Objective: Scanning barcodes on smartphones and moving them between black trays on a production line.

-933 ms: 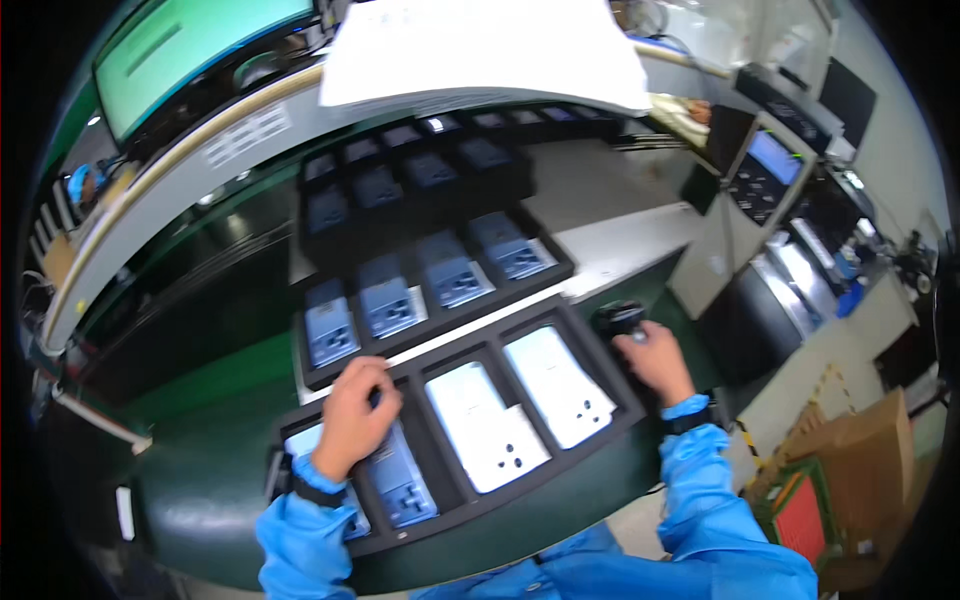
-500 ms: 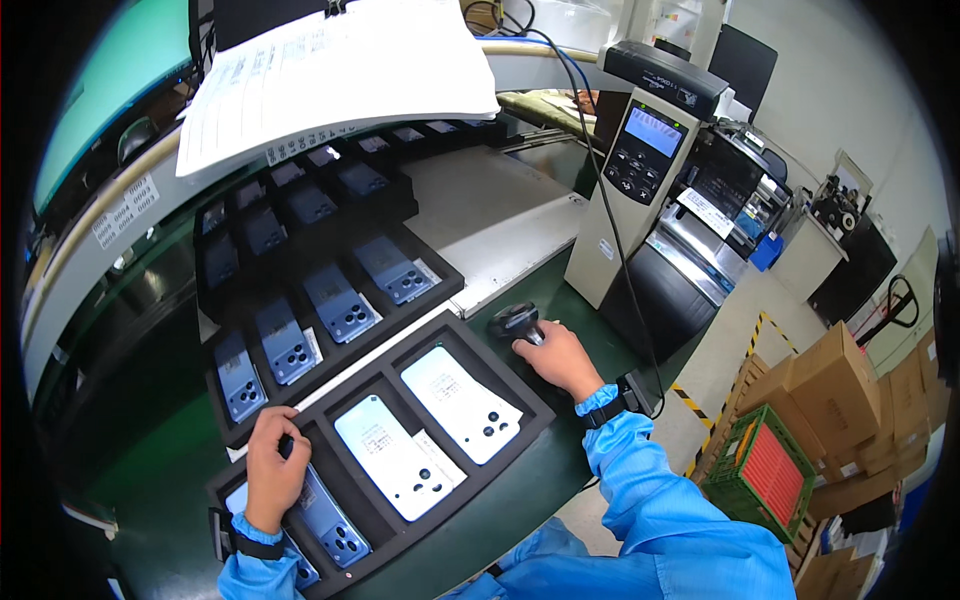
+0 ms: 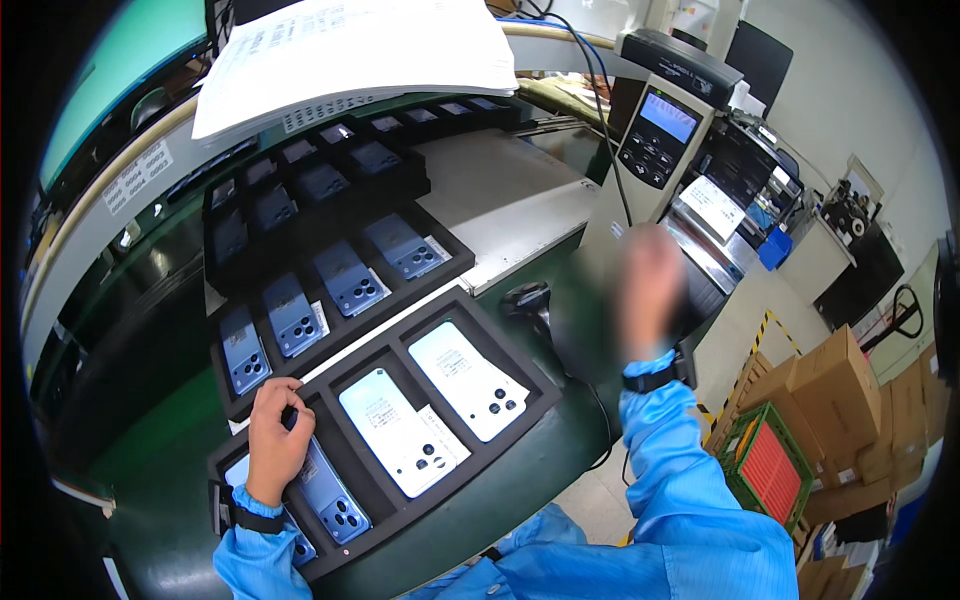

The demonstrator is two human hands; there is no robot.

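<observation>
Over the far edge of a near black foam tray (image 3: 470, 475), my left hand (image 3: 277, 440) is curled with its fingers closed round the tray's rim. Blue phones (image 3: 330, 495) lie in the tray's left slots, partly hidden under this hand. Two pale, white-looking phones (image 3: 382, 425) with labels and paper slips fill its right slots. My right hand (image 3: 652, 290), smeared by motion, is raised in front of the beige label printer (image 3: 612, 215); its fingers cannot be made out. A black handheld barcode scanner (image 3: 535, 308) lies on the green table beside the tray, apart from that hand.
Beyond the near tray sits another black tray (image 3: 350, 318) with several blue phones, and more phone trays stand behind it. A stack of white papers (image 3: 355, 65) overhangs them. Cardboard boxes (image 3: 840, 380) and a green crate (image 3: 770, 465) stand on the floor at right.
My right hand has let go of the barcode scanner and moved right and away toward the printer. The scanner now lies on the table. My left hand stays at the tray's edge.
</observation>
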